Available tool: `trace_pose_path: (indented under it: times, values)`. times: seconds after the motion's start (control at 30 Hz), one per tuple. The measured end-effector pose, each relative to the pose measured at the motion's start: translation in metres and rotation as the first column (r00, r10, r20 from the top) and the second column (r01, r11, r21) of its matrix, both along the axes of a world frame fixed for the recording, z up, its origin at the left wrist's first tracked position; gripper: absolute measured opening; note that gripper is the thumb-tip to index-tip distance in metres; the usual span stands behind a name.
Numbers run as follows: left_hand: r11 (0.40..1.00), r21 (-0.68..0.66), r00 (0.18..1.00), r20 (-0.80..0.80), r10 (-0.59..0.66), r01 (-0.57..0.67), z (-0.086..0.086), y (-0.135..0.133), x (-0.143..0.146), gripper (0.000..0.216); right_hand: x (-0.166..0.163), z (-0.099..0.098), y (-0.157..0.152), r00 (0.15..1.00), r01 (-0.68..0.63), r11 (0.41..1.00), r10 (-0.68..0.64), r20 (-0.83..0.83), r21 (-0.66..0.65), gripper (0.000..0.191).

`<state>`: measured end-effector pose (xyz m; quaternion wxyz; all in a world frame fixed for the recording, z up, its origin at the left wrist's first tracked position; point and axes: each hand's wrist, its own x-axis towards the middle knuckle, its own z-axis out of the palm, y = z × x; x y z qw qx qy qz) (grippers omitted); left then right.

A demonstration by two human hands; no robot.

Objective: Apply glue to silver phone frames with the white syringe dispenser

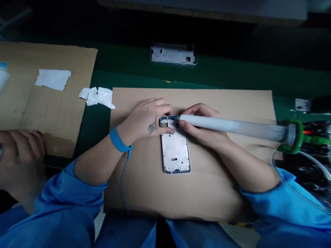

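A phone frame (176, 148), a silvery plate with cut-outs and a dark rim, lies on a brown cardboard sheet (144, 193). At its far left corner my left hand (152, 119) grips it, thumb on the plate and fingers at the far edge. A blue wrist strap with a thin cord circles that wrist. My right hand (204, 125) is closed round the front of a long white glue dispensing syringe (232, 125). The syringe lies nearly level, and its blue tip meets or hovers over the frame's far edge; I cannot tell which. Its rear end has a green clamp.
Another phone frame (173, 55) lies on the green table (124, 69) at the back. Crumpled white paper (97, 96) sits by the cardboard's left corner. A co-worker's hand (20, 158) is over another cardboard sheet (15, 106) at left. Clear tubing (314, 160) runs at right.
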<state>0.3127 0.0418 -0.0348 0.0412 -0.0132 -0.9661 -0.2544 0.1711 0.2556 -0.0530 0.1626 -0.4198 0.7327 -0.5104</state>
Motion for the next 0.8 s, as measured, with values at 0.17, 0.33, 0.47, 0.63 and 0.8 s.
trace_pose_path:
  times: [0.17,0.33,0.47,0.63,0.8]
  values:
    - [1.000,-0.001,1.000,-0.026,0.005,-0.005,-0.0022,-0.0003,0.0001,0.055,0.0004,0.0006,-0.0003,1.000,-0.002,1.000,0.002,0.018,-0.001,0.028]
    - [1.000,-0.001,1.000,-0.016,0.005,-0.005,-0.0008,0.0000,0.0005,0.053,-0.0001,0.0010,-0.0001,1.000,-0.011,1.000,0.011,0.006,-0.004,0.026]
    - [1.000,0.005,1.000,-0.022,0.002,-0.002,0.0004,0.0003,0.0008,0.053,-0.0001,0.0010,0.0003,1.000,-0.014,1.000,0.014,0.006,-0.007,0.030]
    - [1.000,-0.003,1.000,-0.008,-0.002,0.002,-0.0001,0.0004,0.0007,0.052,-0.0009,0.0008,0.0009,1.000,-0.001,1.000,0.001,-0.011,0.017,0.036]
    - [1.000,-0.008,1.000,-0.014,-0.001,0.001,0.0001,0.0011,0.0010,0.051,-0.0019,-0.0007,0.0018,1.000,-0.008,1.000,0.008,0.000,0.027,0.039]
